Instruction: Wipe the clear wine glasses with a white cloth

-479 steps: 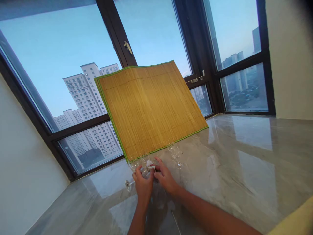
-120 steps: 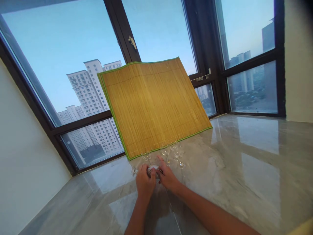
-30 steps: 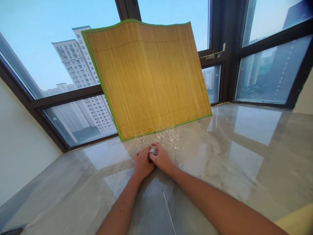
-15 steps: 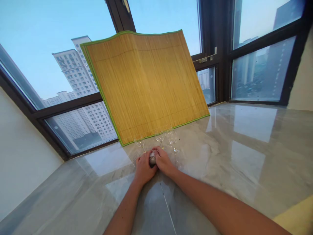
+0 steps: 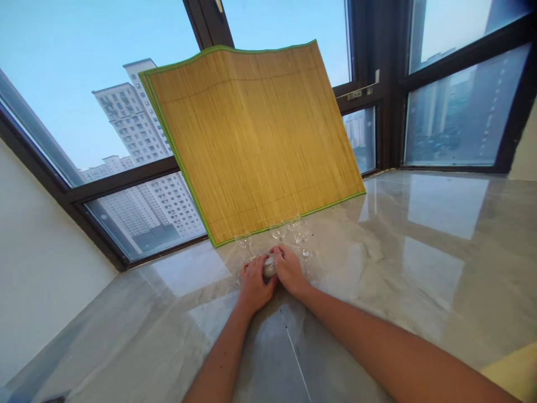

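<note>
My left hand (image 5: 257, 284) and my right hand (image 5: 287, 270) meet low over the grey surface, fingers curled around a clear glass (image 5: 269, 268). Its shape is mostly hidden by the fingers. A rounded clear edge shows just left of my left hand. Close behind the hands stand several small stemmed glasses: one glass (image 5: 244, 241) at the left, another (image 5: 278, 232) in the middle, and a third (image 5: 302, 238) at the right among overlapping rims.
A bamboo mat (image 5: 260, 145) with green edging stands upright behind the glasses, against the dark-framed windows (image 5: 377, 140). The glossy marble-look surface (image 5: 377, 291) reflects the window light. A yellow item (image 5: 516, 366) shows at the lower right.
The whole view has shifted slightly, so the hands and glasses sit a little further right and higher. Both hands keep the same hold on the clear glass.
</note>
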A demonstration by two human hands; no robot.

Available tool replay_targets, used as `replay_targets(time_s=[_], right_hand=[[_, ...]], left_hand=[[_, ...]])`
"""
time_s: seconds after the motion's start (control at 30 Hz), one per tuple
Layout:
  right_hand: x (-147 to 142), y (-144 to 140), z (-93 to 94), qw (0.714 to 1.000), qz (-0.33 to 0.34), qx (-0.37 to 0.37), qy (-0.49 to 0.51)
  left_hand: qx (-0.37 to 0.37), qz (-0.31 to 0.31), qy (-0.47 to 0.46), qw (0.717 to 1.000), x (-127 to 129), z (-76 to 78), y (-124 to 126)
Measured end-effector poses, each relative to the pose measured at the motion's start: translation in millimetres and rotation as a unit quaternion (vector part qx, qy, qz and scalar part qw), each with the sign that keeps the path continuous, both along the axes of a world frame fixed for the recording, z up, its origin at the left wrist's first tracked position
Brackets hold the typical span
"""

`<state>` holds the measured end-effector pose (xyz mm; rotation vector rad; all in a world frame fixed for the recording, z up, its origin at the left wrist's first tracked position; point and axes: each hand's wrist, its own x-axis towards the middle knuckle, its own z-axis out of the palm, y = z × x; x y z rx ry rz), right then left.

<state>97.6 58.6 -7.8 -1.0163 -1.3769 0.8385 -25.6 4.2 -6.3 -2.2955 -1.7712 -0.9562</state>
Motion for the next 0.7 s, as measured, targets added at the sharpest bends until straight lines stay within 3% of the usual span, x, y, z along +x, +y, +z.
replay_targets(time_s=[0.33, 0.53, 0.7], right_hand=[[0, -6, 15.2, 0.998, -0.009, 0.019, 0.055], [2, -13, 21.1, 0.993, 0.058, 0.039, 0.100], [3, -15, 21.2, 0.993, 0.047, 0.076, 0.071]], left_hand=[[0.057, 0.001, -0.024, 0.998, 1, 6.8, -4], [0.084, 0.056, -0.017, 0.995, 3, 9.5, -3], [0.117, 0.107, 0.010, 0.987, 3, 11.7, -4]])
